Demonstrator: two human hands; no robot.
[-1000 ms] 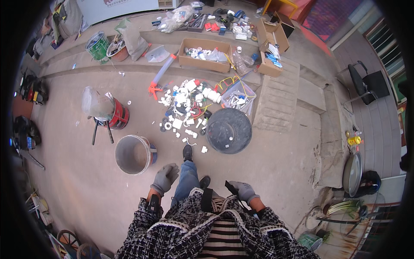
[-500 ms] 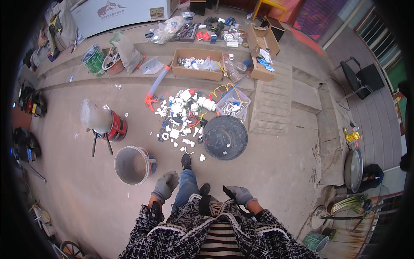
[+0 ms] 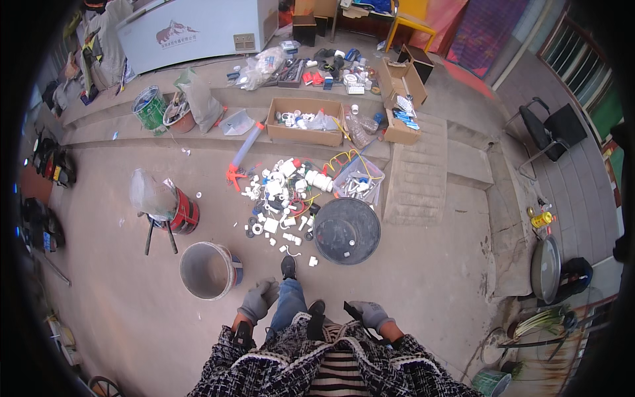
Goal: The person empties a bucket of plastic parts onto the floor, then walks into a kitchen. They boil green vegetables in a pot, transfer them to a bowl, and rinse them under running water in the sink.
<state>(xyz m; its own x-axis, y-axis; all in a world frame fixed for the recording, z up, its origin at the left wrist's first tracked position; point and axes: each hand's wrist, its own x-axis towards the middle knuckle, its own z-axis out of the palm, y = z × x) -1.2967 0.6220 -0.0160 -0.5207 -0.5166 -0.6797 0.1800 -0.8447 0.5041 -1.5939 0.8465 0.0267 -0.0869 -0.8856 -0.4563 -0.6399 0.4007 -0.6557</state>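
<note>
My left hand (image 3: 258, 301), in a grey work glove, hangs in front of my body beside my jeans. Its fingers are loosely stretched, with nothing visible in them. On the other side, my right hand (image 3: 372, 315), gloved alike, is closed by my jacket's front. A short dark strip (image 3: 351, 309) shows at its fingers; its kind is unclear. Nearest to the left hand is an empty-looking bucket (image 3: 231, 272). Beyond my feet lies a heap of white plastic pipe fittings (image 3: 272, 192), next to a wide black tub (image 3: 347, 231) with a few small white pieces inside.
A clear plastic bin (image 3: 374, 190) holds fittings beside the heap. A cardboard box (image 3: 304, 136) rests on the step behind. At left stands a red bucket (image 3: 187, 212) with dark handles leaning out. A black chair (image 3: 552, 132) and concrete ledge (image 3: 509, 225) are at right.
The view has tilted upward, so the floor items and steps sit lower in the picture. Both hands keep nearly the same pose. None of the things on the floor has visibly moved.
</note>
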